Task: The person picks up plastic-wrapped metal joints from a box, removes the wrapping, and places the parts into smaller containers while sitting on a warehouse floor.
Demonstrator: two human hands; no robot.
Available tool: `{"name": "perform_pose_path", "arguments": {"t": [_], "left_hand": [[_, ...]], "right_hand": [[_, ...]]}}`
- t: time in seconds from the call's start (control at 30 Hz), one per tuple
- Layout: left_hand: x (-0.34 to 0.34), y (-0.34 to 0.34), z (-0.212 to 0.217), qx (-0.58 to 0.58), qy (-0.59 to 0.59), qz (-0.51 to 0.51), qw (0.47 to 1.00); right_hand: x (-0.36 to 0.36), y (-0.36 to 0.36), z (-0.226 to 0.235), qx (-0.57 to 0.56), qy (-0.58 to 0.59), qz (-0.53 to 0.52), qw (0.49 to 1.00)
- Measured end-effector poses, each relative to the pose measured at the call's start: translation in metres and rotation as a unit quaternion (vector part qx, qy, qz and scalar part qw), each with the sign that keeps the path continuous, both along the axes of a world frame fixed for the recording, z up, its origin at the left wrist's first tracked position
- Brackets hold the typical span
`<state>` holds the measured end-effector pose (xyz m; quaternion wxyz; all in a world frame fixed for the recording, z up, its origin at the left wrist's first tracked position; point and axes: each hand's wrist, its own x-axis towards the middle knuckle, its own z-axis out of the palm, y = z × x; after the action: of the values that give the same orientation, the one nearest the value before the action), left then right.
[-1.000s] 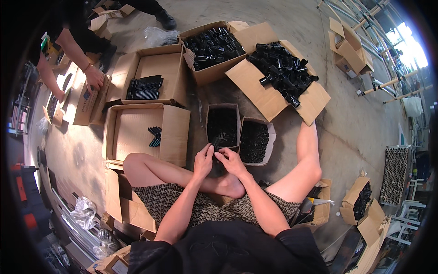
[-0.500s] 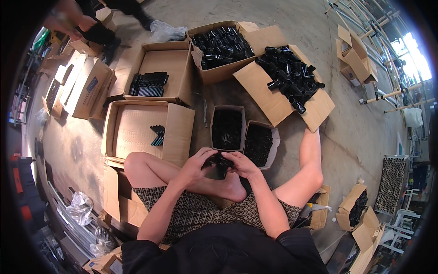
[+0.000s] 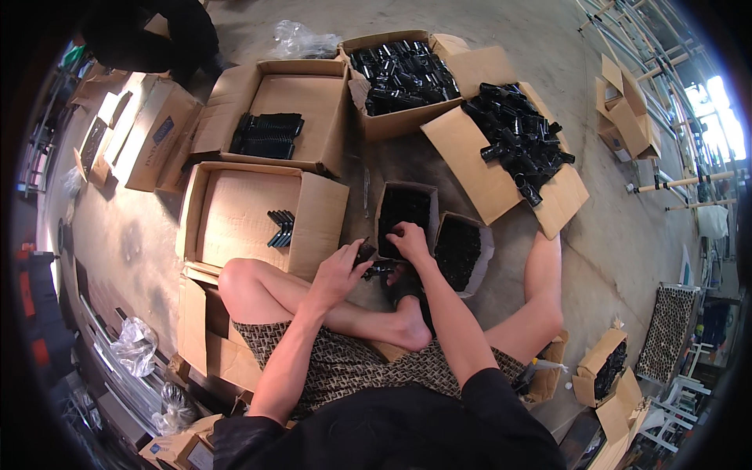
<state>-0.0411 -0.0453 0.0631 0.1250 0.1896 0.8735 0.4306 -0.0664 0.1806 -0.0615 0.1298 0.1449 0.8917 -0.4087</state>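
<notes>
My left hand (image 3: 337,272) is closed around a black tubular fitting (image 3: 381,269) above my crossed shin. Its near end is hidden by my fingers. My right hand (image 3: 410,241) is at the near right part of a small carton (image 3: 435,190) of tiny black parts. Its fingers are pinched together; whatever they hold is too small to make out. Touching that carton on the right stands a second small carton (image 3: 487,258), also filled with small black pieces.
Left of my knee, a carton (image 3: 243,215) holds a short stack of black pieces (image 3: 280,228). Behind it, another carton (image 3: 313,106) contains a longer row (image 3: 267,135). Black tubes fill a far box (image 3: 403,77) and pile (image 3: 517,129) on cardboard. Someone in dark clothes (image 3: 153,39) is far left.
My right hand has left the fitting and moved forward over the small carton. My left hand still holds the fitting. The person at the far left has bent lower, and my view has shifted slightly.
</notes>
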Motion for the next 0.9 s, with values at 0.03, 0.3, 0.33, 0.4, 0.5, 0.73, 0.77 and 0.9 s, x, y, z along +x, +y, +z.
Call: {"name": "perform_pose_path", "arguments": {"t": [0.03, 0.3, 0.33, 0.4, 0.5, 0.73, 0.77, 0.9], "left_hand": [[-0.001, 0.001, -0.003, -0.032, 0.01, -0.004, 0.999], [0.006, -0.007, -0.029, -0.112, -0.043, -0.106, 0.987], [0.008, -0.008, -0.03, -0.125, -0.049, -0.128, 0.983], [0.007, -0.006, -0.03, -0.123, -0.058, -0.134, 0.982], [0.002, -0.005, -0.028, -0.121, -0.071, -0.123, 0.983], [-0.001, -0.003, -0.028, -0.079, -0.021, -0.057, 0.995], [-0.001, -0.003, -0.03, -0.076, -0.017, -0.046, 0.996], [0.0, -0.001, -0.034, -0.063, -0.012, -0.038, 0.997]], "right_hand": [[-0.003, -0.005, -0.008, 0.057, 0.001, 0.022, 0.998], [-0.007, -0.017, 0.003, 0.037, 0.042, -0.053, 0.997], [-0.005, -0.017, 0.004, 0.02, 0.07, -0.066, 0.995], [-0.005, -0.011, -0.001, -0.009, 0.109, -0.099, 0.989], [-0.001, -0.002, 0.003, -0.07, 0.108, -0.119, 0.985], [0.024, 0.003, 0.053, -0.237, 0.09, -0.084, 0.964], [0.029, -0.002, 0.068, -0.285, 0.053, -0.081, 0.954], [0.05, -0.035, 0.104, -0.206, 0.122, 0.077, 0.968]]}}
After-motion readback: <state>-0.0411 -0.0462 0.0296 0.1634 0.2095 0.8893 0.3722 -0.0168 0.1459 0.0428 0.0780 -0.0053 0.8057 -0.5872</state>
